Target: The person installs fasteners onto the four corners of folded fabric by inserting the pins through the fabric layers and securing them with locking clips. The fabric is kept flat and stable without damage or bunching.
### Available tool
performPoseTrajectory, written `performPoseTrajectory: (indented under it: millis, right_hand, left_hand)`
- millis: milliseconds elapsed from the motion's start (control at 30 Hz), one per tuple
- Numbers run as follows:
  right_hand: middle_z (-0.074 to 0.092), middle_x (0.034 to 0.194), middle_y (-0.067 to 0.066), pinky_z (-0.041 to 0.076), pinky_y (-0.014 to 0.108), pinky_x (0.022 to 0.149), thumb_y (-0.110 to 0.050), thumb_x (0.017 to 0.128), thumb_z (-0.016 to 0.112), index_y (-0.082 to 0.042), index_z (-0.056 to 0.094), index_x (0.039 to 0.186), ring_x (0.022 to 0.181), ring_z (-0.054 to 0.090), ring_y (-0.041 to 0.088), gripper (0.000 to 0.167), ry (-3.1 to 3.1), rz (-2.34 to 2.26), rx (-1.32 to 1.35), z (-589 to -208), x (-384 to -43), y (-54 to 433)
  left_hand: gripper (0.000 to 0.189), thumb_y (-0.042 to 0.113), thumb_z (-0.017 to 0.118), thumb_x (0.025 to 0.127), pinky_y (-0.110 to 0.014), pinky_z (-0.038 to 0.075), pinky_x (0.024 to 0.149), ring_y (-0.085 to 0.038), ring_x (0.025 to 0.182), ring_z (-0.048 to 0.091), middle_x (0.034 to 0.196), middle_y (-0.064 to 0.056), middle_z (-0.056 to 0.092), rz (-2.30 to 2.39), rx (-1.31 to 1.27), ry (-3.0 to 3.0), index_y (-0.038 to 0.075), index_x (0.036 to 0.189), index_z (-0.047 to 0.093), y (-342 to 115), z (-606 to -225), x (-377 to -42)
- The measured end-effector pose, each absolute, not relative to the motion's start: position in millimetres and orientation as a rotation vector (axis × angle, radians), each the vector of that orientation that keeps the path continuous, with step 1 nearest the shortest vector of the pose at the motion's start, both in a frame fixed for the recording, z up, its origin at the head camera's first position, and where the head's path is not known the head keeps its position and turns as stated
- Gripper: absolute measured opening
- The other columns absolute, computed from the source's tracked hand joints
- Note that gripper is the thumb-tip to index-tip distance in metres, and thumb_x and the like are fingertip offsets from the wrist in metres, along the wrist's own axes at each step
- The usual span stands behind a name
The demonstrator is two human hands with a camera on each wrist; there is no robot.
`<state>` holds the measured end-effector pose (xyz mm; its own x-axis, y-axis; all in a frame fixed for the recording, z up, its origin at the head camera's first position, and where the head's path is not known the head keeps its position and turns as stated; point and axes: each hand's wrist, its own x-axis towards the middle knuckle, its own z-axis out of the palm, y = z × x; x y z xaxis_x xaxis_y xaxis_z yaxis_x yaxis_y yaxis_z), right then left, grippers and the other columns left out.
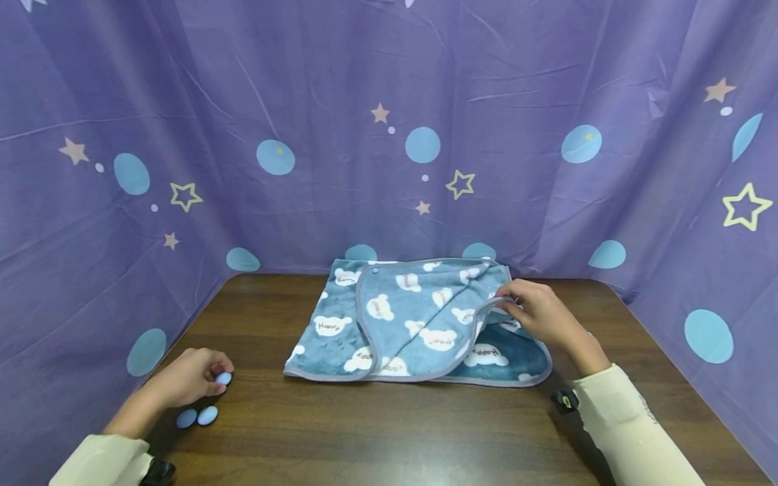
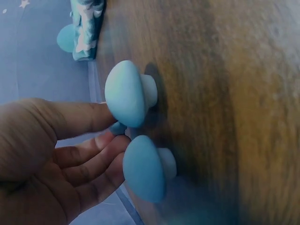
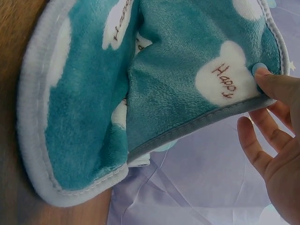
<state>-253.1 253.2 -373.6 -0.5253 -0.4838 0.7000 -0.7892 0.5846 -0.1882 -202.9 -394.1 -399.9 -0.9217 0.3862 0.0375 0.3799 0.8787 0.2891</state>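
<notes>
Teal blanket (image 1: 331, 347): lies layered on the tabletop (image 1: 395, 432); the right hand (image 1: 541, 314) pinches its edge (image 3: 201, 123), that grip holding the flap (image 1: 425, 310) off the layer below (image 1: 486, 358).
Mushroom-shaped pieces (image 1: 208, 415) (image 1: 186, 418): two rest stem-down beside the left hand (image 1: 185, 378), its grip pinching a third piece (image 1: 223, 379).

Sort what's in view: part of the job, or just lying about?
In the job:
blanket, edge pinched by the right hand
blue knob, held in the left hand

Lying about or background:
two loose knobs, not held; may belong too
table
curtain
</notes>
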Motion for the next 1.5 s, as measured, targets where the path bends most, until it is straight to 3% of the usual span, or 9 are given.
performPoseTrajectory:
  millis: [267, 533, 933, 1133, 1500]
  right_hand:
    - [0.069, 0.088, -0.002, 0.057, 0.038, 0.065, 0.009, 0.079, 0.082, -0.007, 0.071, 0.096, 0.078, 0.063, 0.009, 0.026, -2.207, 0.663, 1.010, -373, -253, 253]
    - [0.070, 0.089, -0.002, 0.057, 0.040, 0.065, 0.011, 0.078, 0.081, -0.007, 0.071, 0.096, 0.079, 0.063, 0.010, 0.028, -2.210, 0.681, 1.016, -373, -253, 253]
    - [0.069, 0.088, -0.004, 0.056, 0.039, 0.064, 0.009, 0.079, 0.082, -0.009, 0.071, 0.096, 0.078, 0.061, 0.008, 0.027, -2.211, 0.678, 1.017, -375, -254, 254]
    - [0.069, 0.087, -0.005, 0.054, 0.036, 0.063, 0.008, 0.080, 0.081, -0.009, 0.071, 0.096, 0.076, 0.060, 0.007, 0.026, -2.212, 0.666, 1.021, -375, -253, 254]
    - [0.070, 0.088, -0.004, 0.056, 0.037, 0.065, 0.008, 0.080, 0.081, -0.009, 0.072, 0.097, 0.079, 0.062, 0.008, 0.026, -2.223, 0.647, 1.022, -374, -253, 252]
  left_hand:
    - [0.011, 0.002, 0.071, 0.084, -0.039, 0.052, 0.068, -0.014, 0.078, 0.063, 0.083, 0.001, 0.069, 0.419, 0.546, 3.052, 0.004, 0.095, 0.073, -392, -402, -209]
    - [0.013, 0.000, 0.076, 0.079, -0.034, 0.048, 0.064, -0.012, 0.072, 0.057, 0.078, 0.005, 0.065, 0.432, 0.549, 3.049, 0.006, 0.089, 0.071, -394, -402, -219]
    - [0.010, 0.012, 0.076, 0.086, -0.032, 0.047, 0.062, -0.012, 0.073, 0.060, 0.081, 0.002, 0.068, 0.619, 0.446, 3.122, 0.006, 0.091, 0.070, -384, -387, -250]
    - [0.015, 0.018, 0.075, 0.089, -0.031, 0.048, 0.064, -0.013, 0.076, 0.061, 0.085, 0.000, 0.069, 0.740, 0.417, 3.089, 0.005, 0.096, 0.071, -367, -382, -268]
    - [0.020, 0.013, 0.075, 0.090, -0.032, 0.054, 0.066, -0.017, 0.075, 0.065, 0.091, -0.008, 0.071, 1.138, 0.378, 3.084, 0.001, 0.106, 0.071, -317, -380, -305]
